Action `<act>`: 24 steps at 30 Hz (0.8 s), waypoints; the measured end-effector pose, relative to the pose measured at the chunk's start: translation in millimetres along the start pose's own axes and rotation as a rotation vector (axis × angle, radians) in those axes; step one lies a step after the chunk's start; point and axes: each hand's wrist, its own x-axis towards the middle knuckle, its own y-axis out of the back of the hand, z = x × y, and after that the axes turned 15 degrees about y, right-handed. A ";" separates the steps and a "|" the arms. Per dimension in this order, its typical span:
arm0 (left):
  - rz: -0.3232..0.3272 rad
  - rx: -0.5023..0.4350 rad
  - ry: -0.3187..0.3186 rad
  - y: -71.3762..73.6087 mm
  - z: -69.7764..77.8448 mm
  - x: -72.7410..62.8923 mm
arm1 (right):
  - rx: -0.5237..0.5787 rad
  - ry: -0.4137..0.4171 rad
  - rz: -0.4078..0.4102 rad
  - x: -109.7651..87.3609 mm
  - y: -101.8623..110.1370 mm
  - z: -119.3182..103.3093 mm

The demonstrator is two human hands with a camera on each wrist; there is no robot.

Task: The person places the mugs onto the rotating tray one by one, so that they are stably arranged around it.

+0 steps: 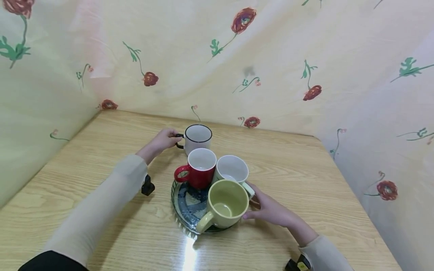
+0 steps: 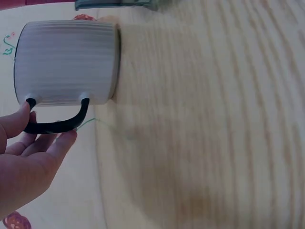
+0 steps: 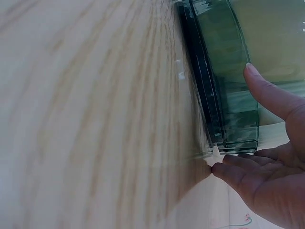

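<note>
My left hand (image 1: 165,139) pinches the black handle (image 2: 57,125) of a white mug with a dark rim (image 1: 198,136), behind the other mugs. Whether its base touches the table cannot be told. In front, a red mug (image 1: 200,177), a white mug (image 1: 230,168) and a yellow-green mug (image 1: 226,205) stand crowded on a round glass tray (image 1: 183,205). My right hand (image 1: 271,210) is at the tray's right side. Its thumb (image 3: 262,86) touches the green glass rim, while its extended fingers (image 3: 238,174) lie low beside the glass edge.
The tray stands on a pale wooden table (image 1: 305,173). Flower-patterned cloth (image 1: 190,67) hangs behind and along both sides. Bright light reflects off the wood in front of the tray.
</note>
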 end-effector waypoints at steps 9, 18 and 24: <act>0.016 -0.100 0.008 -7.1 -3.7 2.9 | 0.009 0.005 -0.007 0.3 0.7 -0.8; 0.026 -0.187 0.018 -6.3 -8.3 2.7 | 0.020 0.007 -0.003 1.3 -0.7 -2.5; 0.026 -0.219 0.021 -6.3 -10.9 4.3 | 0.002 0.001 0.015 -0.8 -2.8 -4.3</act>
